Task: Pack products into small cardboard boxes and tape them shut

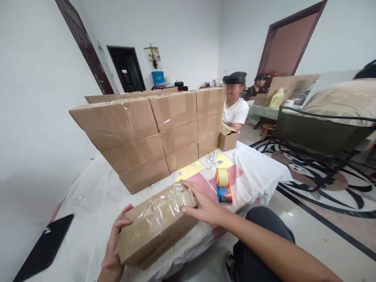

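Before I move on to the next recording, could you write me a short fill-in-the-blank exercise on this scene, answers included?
1. The left hand and right hand are ____ touching the long brown cardboard box.
2. The orange-and-blue plastic tape dispenser is nearer the ____ hand.
3. The flat black rectangular object lies nearer the ____ hand.
4. The front wall of stacked brown cardboard boxes is ____ rows high.

Missing words: both; right; left; three.

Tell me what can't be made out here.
Head view:
Inside of the taped brown cardboard box: hidden by its closed top.
Lower area behind the stacked brown cardboard boxes: they block it.
Near corner of flat black panel: cut by bottom edge.
Any marks on the small pale rectangular tag: too small.
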The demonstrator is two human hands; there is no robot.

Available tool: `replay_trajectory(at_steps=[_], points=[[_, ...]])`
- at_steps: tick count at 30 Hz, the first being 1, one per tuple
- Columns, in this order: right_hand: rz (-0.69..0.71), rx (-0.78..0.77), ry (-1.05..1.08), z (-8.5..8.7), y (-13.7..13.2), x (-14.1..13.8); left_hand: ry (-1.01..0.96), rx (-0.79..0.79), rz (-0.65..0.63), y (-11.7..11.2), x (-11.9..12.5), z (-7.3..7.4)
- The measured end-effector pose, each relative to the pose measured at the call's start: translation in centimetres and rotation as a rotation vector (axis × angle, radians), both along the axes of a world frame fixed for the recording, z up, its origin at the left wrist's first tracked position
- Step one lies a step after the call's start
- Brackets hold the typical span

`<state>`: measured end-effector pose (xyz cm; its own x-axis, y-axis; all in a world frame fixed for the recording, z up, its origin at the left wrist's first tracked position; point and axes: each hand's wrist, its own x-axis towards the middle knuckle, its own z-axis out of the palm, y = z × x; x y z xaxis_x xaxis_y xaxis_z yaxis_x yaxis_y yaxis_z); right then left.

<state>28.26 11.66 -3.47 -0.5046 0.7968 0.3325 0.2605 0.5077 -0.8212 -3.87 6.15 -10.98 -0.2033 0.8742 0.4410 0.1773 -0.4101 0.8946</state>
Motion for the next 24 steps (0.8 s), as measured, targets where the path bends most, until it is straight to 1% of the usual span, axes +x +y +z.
replay_trajectory(at_steps=[2,4,6,8,10,12,15,16,18,20,21,22,23,24], points=[[-0.07,-0.033,0.09,-0.1,-0.3,-0.9,0.062,-0.084,0.006,-1.0,0.8,1.2],[-0.112,-0.082,0.162,-0.3,-0.4,-1.6,0.124,-0.175,0.015,-1.9,1.4,2.4],[-0.138,-0.137,0.217,-0.4,-0.3,-2.1,0.145,-0.205,0.007,-2.5,1.7,3.3],[-0.152,-0.163,0.256,-0.7,-0.3,-2.4,0.153,-0.214,0.015,-2.7,1.7,3.6],[-0.149,-0.147,0.271,-0.9,-0.2,-2.6,0.165,-0.204,0.026,-2.7,1.7,3.8],[-0.158,-0.132,0.257,-1.2,-0.2,-2.6,0.19,-0.192,0.027,-2.7,1.7,4.0],[-0.182,-0.126,0.187,-1.2,-0.2,-2.6,0.259,-0.185,0.038,-3.0,2.1,4.9],[-0.184,-0.123,0.163,-1.2,-0.2,-2.5,0.301,-0.176,0.056,-3.2,2.3,5.2],[-0.185,-0.116,0.128,-1.0,-0.3,-2.4,0.406,-0.12,0.14,-4.1,2.4,5.5],[-0.193,-0.119,0.116,-0.8,-0.3,-2.4,0.501,-0.086,0.259,-6.0,1.8,5.0],[-0.194,-0.12,0.116,-0.7,-0.3,-2.3,0.543,-0.118,0.313,-7.3,1.2,4.3],[-0.19,-0.119,0.12,-0.7,-0.4,-2.3,0.573,-0.193,0.353,-8.9,0.3,3.4],[-0.184,-0.115,0.127,-0.7,-0.4,-2.3,0.613,-0.343,0.376,-10.7,-0.9,2.3],[-0.177,-0.111,0.132,-0.7,-0.5,-2.3,0.676,-0.499,0.343,-12.5,-2.2,1.1]])
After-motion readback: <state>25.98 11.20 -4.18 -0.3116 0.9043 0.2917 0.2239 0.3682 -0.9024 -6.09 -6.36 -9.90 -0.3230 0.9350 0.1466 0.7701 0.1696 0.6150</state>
